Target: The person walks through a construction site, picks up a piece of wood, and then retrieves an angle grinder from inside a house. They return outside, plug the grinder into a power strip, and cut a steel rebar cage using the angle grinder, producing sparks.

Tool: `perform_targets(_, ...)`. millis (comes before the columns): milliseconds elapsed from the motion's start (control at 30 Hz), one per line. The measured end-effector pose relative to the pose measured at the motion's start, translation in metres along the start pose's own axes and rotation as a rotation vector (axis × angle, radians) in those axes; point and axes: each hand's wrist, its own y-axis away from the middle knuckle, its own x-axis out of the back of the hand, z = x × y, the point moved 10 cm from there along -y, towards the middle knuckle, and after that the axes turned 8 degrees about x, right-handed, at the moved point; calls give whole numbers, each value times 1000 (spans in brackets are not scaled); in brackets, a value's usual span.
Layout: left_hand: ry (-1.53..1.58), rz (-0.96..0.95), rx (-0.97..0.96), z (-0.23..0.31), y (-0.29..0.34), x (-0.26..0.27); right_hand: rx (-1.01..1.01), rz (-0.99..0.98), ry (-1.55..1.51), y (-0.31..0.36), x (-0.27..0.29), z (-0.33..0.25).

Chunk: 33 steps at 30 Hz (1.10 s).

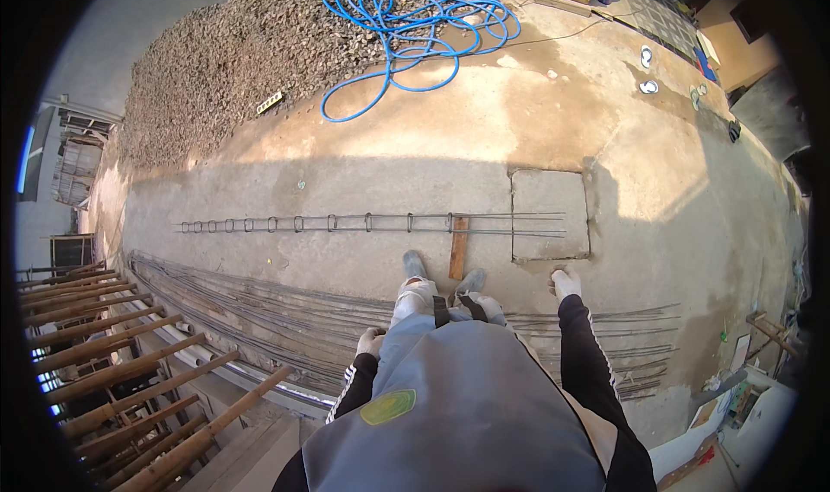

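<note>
Concrete yard (363,189): one rebar cage (372,224), one blue hose (415,25), two empty hands (566,283).

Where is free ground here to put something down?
Bare concrete lies between the rebar cage and the gravel pile, below the blue hose. Crowded: loose rods under the left hand and beside the right hand.

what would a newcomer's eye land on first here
The tangled bright blue hose at the top, lying partly on a grey gravel heap. Next, the long steel rebar cage with square stirrups across the concrete ground mid-frame. Both hands hang empty: left hand, right hand, above loose rebar rods.
</note>
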Motion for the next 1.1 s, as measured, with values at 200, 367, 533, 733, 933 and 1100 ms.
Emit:
perform_targets(200,217,65,56,-33,-28,14,-29,-192,96,-11,-79,-39)
perform_targets(367,179,72,50,-33,-56,68,-80,-154,279,17,-128,-50)
perform_targets(533,478,-22,254,-38,-93,122,-81,-114,140,59,-162,-61)
perform_targets(733,300,1,211,22,-169,210,-216,86,46,130,-146,-21)
perform_targets(933,328,19,8,140,-185,208,-458,209,-8,199,-103,69)
perform_targets(1100,8,-2,-109,197,-137,109,-468,274,-227,203,-51,133)
